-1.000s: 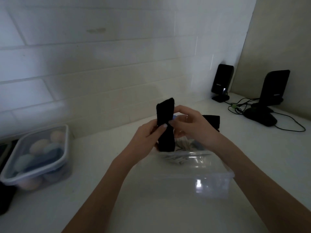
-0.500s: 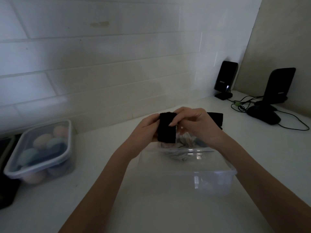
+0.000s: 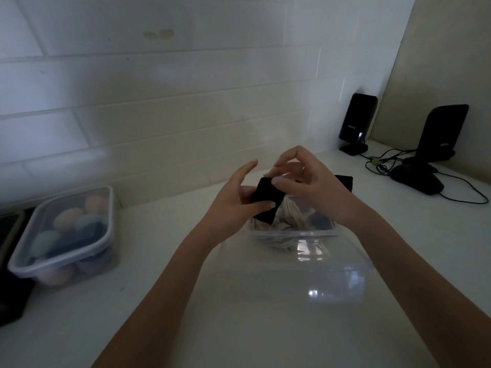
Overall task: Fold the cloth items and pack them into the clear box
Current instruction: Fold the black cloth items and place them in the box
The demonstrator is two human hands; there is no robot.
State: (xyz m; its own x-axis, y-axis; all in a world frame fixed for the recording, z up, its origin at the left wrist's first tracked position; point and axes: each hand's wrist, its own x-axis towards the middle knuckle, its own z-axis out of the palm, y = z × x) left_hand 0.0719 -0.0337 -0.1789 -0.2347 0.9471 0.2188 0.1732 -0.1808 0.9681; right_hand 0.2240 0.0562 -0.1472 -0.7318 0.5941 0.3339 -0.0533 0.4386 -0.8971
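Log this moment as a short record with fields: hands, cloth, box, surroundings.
left hand: left hand grips the folded black cloth
right hand: right hand, fingers touching the cloth's top edge
clear box: clear box on the counter, light cloth inside
also behind: another black cloth
left side: lidded container of pastel items
right side: two black speakers

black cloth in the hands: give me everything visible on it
The black cloth is a small, matte, soft-looking piece folded into a compact rectangle, tilted, held above the far end of the clear box. The left hand grips it, thumb across its front; the right hand touches its top edge with fingertips. No pattern or label can be made out.
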